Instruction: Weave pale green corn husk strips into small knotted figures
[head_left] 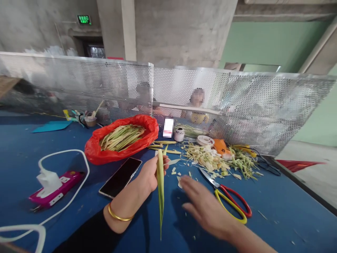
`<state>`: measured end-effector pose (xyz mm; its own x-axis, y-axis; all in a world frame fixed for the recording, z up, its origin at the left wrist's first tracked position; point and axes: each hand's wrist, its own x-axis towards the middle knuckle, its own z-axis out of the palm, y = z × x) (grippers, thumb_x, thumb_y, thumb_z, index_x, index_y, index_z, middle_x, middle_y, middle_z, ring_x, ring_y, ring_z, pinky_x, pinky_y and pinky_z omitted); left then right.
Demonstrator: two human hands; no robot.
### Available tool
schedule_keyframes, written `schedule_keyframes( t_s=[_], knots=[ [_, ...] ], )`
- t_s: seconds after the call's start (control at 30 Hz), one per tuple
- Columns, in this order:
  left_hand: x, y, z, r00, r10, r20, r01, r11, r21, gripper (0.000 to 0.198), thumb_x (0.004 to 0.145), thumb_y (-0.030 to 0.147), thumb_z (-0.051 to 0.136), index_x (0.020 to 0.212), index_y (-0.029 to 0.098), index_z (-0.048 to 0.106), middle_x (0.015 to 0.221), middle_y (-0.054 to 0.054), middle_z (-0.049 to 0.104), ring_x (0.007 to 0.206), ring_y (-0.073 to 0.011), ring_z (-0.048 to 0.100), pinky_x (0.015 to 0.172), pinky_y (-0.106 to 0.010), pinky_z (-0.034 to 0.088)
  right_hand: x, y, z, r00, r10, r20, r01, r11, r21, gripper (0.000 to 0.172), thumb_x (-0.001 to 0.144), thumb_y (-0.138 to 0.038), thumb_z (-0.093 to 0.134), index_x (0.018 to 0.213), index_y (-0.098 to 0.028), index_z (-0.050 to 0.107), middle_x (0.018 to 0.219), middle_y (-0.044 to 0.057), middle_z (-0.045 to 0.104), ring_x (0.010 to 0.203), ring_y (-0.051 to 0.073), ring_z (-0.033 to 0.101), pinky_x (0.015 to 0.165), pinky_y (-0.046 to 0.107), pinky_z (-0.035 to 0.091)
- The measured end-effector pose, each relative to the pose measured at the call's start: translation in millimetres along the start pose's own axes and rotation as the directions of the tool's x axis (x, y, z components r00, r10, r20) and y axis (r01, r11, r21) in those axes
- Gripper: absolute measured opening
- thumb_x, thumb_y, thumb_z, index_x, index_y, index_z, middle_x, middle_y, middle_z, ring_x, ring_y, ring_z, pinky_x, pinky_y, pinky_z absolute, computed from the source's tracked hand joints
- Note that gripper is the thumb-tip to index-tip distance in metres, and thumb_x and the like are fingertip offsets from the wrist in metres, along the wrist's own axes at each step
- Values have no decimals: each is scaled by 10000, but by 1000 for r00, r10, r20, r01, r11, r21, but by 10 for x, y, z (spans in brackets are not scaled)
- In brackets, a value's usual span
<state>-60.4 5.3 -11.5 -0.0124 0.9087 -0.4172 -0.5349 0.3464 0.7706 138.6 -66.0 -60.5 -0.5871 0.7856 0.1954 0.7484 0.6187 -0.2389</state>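
Nearest, a black sleeve (89, 232) leads to the left hand (151, 175), pinching a yellow-green leaf strip (160, 179) over the middle of the blue surface (279, 211), tip toward its near edge. The blurred right hand (206, 203) hovers open, empty, beside scissors (214, 182). Apparently strip-handling; a two-handed hold would call for closing the right.

The tabletop (18, 158) is being lit by soft, diffuse light, and a dim shadow (179, 208) is being cast beside the right hand (209, 205), which is being blurred. The phone screen (168, 126) is being washed out white; the mesh barrier (263, 112) is being stretched toward the edges.
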Motion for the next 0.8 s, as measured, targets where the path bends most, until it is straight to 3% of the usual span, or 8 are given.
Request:
schedule_keyframes(
  t_s=[0.07,0.13,0.23,0.33,0.47,0.63,0.7,0.8],
  knots=[
    [-3,12,-27,1000,10,6,-10,1000,-10,154,862,234,583,757,135,637,632,1,623,466,-67,558,411,-170,378,197,-177,176,973,-212,94,188,959,214,632,950,-436,454,1497,-156,309,1552,122,307,1421,276,282,1157,415,269],
    [17,15,-72,1000,7,-1,-7,1000,-10,172,871,229,575,739,134,632,611,5,615,457,-64,555,406,-166,377,422,-174,325,964,-246,100,211,938,274,678,918,-498,493,1488,-168,331,1541,112,339,1419,272,286,1166,404,243],
    [62,13,-140,1000,-9,-22,9,1000,-5,203,889,241,554,740,130,635,593,9,613,448,-65,559,415,-170,391,741,187,361,999,38,23,-42,971,235,724,862,-576,544,1428,-137,436,1508,151,391,1397,316,322,1155,429,254],
    [77,12,-169,999,-31,-31,31,1000,-1,175,873,246,577,766,126,645,601,10,626,450,-71,568,421,-177,400,895,596,189,965,246,-96,-223,953,205,648,959,-508,370,1459,-95,361,1526,214,322,1423,394,212,1128,617,147],
    [45,-2,-153,998,-57,-7,57,998,4,150,858,240,592,802,118,659,613,8,632,457,-77,574,418,-183,396,690,499,28,963,237,-129,-201,949,244,585,981,-487,320,1482,-186,335,1563,118,288,1439,281,226,1168,491,182],
    [41,-46,-130,997,-72,-6,72,996,43,163,863,243,585,790,114,652,606,10,618,454,-74,565,423,-181,395,298,111,54,993,-53,107,-13,840,542,556,939,-531,435,1401,-226,488,1435,87,505,1299,234,478,1079,375,378],
    [51,-67,-125,998,-66,-13,67,995,75,167,866,243,577,790,113,650,613,5,621,461,-75,568,430,-183,399,267,201,23,981,176,-77,-109,842,528,507,836,-581,570,1198,-240,671,1265,82,647,1173,261,577,1015,380,433],
    [49,-123,-89,999,-28,-29,31,991,129,145,845,235,593,795,112,652,630,-5,630,492,-84,581,448,-188,405,251,407,-100,841,449,-302,-245,814,526,501,915,-550,431,1144,-169,660,1250,143,624,1190,302,529,1042,459,356]
  ],
)
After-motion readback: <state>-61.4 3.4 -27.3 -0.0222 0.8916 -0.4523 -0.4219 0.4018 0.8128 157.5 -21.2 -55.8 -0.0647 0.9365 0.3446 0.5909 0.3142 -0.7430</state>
